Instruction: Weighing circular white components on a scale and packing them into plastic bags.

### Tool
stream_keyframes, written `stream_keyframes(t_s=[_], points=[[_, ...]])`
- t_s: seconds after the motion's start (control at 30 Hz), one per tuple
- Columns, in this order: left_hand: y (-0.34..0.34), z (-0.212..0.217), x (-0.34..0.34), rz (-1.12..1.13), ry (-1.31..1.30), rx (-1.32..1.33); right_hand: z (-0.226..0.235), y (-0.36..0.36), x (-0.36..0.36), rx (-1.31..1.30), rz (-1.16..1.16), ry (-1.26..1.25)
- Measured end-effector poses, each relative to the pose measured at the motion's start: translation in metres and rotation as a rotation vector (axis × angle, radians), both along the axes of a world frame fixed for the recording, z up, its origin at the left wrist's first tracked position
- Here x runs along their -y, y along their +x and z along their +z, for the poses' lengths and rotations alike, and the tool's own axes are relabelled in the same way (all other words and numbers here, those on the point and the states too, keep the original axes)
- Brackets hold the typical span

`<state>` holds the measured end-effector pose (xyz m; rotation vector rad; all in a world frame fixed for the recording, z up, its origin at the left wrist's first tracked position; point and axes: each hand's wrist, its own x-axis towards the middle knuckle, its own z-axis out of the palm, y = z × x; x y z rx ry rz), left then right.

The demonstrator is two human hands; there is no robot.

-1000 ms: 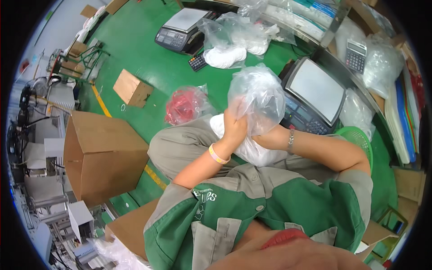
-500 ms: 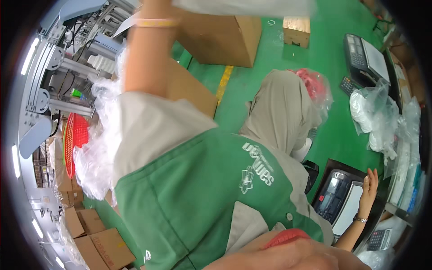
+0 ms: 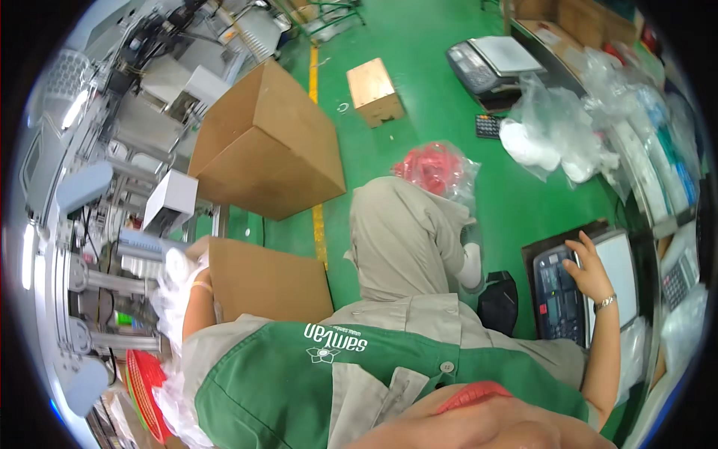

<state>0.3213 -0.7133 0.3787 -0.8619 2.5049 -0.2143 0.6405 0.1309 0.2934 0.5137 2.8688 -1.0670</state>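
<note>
My right hand [image 3: 591, 271] is over a digital weighing scale [image 3: 557, 295] on the right, fingers spread, nothing held. Its fingertips are between the dark keypad and the pale weighing plate; whether they touch is unclear. On the left, my left forearm [image 3: 197, 308] reaches down beside a brown cardboard box [image 3: 273, 280], among crumpled clear plastic [image 3: 173, 288]. Box edge and plastic mostly hide my left hand, so its fingers do not show.
A larger carton [image 3: 280, 142] stands ahead on the green floor, with a wooden block [image 3: 374, 90] beyond it. A bag of red material [image 3: 434, 166] lies by my knee. Farther right are another scale [image 3: 486, 67], a calculator [image 3: 488, 126] and bagged white items [image 3: 535, 146]. A red basket [image 3: 146, 389] stands lower left.
My left arm has come down from its raised position, where a blurred white sheet showed near it, to beside the box. My right hand still hovers at the scale. The view has turned.
</note>
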Motion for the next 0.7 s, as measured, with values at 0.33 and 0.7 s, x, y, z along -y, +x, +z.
stream_keyframes(t_s=[0.33, 0.7], points=[[-0.021, 0.187, -0.263, -0.519, -0.678, -0.226, 0.010, 0.011, 0.004, 0.042, -0.089, -0.089], [-0.133, -0.017, -0.727, -1.392, 1.170, 0.086, 0.049, 0.014, 0.010, -0.047, -0.207, -0.149]])
